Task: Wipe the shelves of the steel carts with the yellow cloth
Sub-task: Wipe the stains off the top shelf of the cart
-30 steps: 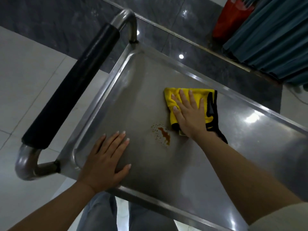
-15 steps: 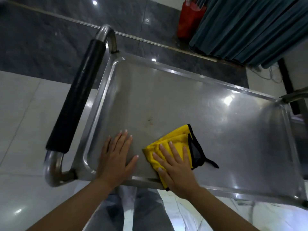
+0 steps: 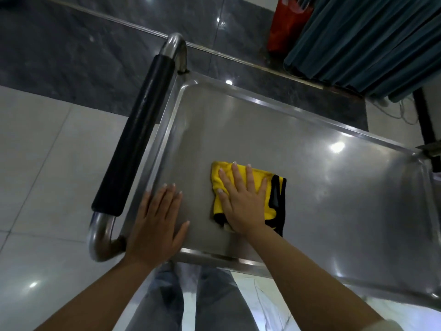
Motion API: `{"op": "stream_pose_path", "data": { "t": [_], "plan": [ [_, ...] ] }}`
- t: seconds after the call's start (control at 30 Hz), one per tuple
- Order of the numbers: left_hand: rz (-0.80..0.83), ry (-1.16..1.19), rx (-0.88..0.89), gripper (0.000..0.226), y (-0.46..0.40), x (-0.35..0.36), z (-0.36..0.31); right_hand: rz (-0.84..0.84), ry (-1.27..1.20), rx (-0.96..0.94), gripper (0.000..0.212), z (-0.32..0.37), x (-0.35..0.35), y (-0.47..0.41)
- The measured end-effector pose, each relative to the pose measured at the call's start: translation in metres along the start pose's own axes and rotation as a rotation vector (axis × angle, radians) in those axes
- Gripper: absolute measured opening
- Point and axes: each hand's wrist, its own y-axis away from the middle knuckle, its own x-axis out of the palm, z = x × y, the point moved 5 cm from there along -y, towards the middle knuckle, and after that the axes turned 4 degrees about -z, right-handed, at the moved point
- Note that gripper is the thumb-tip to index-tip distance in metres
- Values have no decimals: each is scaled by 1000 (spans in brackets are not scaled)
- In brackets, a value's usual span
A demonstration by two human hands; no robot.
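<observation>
Pressing flat with straight, spread fingers, the right hand holds the yellow cloth down on the top shelf of the steel cart, left of the shelf's middle and toward its near rim. The folded cloth's long axis runs near-to-far, its black-trimmed edge facing right. The left hand lies open, palm down, on the shelf's near-left corner beside the black-sleeved handle.

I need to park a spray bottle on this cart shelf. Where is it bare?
The shelf is bare to the right of the yellow cloth, out to its far-right rim, and along the far rim. The near-left corner is crowded: left hand flat by the handle, right hand pressing the cloth.
</observation>
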Motion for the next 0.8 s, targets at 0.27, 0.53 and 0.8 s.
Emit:
{"op": "stream_pose_path", "data": {
  "t": [0.27,0.53,0.8],
  "plan": [
    [-46,4,0,70,0,4,1,8,22,-102,73,1,-6,-102],
    [-113,1,-24,71,0,0,1,-7,1,-152,70,11,-19,-214],
    [-79,31,-47,79,-1,1,4,23,-14,-126,78,19,-19,-232]
  ]
}}
